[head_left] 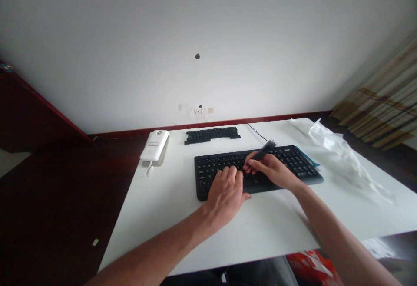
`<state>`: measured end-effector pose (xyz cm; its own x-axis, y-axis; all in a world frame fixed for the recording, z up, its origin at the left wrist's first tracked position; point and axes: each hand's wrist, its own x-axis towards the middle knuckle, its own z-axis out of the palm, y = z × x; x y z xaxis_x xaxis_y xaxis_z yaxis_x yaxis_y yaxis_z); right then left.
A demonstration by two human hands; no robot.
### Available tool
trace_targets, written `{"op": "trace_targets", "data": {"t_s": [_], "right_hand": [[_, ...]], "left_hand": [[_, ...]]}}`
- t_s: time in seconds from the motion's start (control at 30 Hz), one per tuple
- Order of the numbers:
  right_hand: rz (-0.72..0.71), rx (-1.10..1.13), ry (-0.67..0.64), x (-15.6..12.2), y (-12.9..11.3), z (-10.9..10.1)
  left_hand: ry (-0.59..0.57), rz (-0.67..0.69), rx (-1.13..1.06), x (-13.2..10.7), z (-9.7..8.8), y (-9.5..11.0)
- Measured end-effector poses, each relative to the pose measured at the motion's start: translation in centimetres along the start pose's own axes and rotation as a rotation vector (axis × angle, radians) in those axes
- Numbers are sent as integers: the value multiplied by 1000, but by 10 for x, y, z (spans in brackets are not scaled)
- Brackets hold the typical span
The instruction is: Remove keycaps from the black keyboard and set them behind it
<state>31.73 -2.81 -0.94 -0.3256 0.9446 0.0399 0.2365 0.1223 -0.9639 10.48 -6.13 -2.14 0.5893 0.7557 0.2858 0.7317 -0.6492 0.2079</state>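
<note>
A black keyboard (301, 164) lies on the white table, with its front edge toward me. My left hand (228, 186) is on its middle part, fingers bent over the keys and thumb by the front edge; the fingertips are partly hidden. In my right hand (265, 166) is a slim black brush (264, 149), held in a pinch like a pen. Its bristles point up and away, while its lower end goes down toward the keys near my left fingers. What that lower end touches is hidden.
Behind the keyboard lies a loose black key panel (211, 135). A white power bank (155, 145) with a strap rests at the left. Crumpled clear plastic (345, 151) covers part of the right side. A black cable (257, 133) runs over the back edge.
</note>
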Motion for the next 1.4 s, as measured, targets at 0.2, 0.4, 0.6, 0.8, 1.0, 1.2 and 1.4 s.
{"op": "trace_targets", "data": {"t_s": [0.2,0.4,0.6,0.8,1.0,1.2,1.4], "right_hand": [[-42,-41,-39,-2,-5,4],[-88,-182,-83,-5,-17,6],[-155,-386,-139,-4,-23,7],[-158,-383,-149,-5,-22,8],[-173,-293,-180,-6,-21,1],[-126,-184,-208,-6,-16,-6],[-76,-84,-213,-8,-10,-13]], "left_hand": [[15,75,63,-1,-10,2],[-122,68,3,-4,-16,4],[-205,-5,-2,-3,-19,6],[-204,-11,23,-3,-19,7],[-200,-12,22,-3,-19,6],[-228,-26,5,-3,-19,7],[-233,-33,37,-3,-18,7]]}}
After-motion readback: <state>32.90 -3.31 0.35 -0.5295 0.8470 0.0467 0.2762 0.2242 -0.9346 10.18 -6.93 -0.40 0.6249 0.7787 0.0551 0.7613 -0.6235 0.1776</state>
